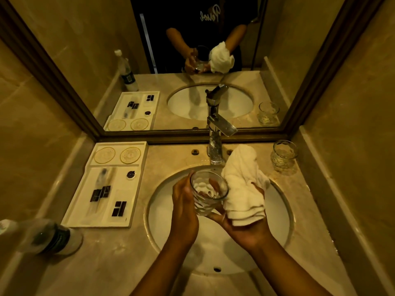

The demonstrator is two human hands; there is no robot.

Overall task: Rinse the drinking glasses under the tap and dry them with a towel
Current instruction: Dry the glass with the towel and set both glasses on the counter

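Note:
A clear faceted drinking glass (206, 194) is held tilted over the white sink basin (164, 212), its mouth facing up and away from me. My left hand (183, 207) wraps its left side. My right hand (245, 227) holds a crumpled white towel (241, 184) against the glass's right side, fingers under the glass base. A second glass (284, 155) stands upright on the counter at the right, by the mirror. The chrome tap (217, 133) rises behind the basin; I see no water running from it.
A white amenity tray (136, 189) with sachets and coasters lies left of the basin. A plastic water bottle (49, 236) stands at the near left. A framed mirror (85, 60) backs the marble counter (119, 253); tiled walls close in on both sides.

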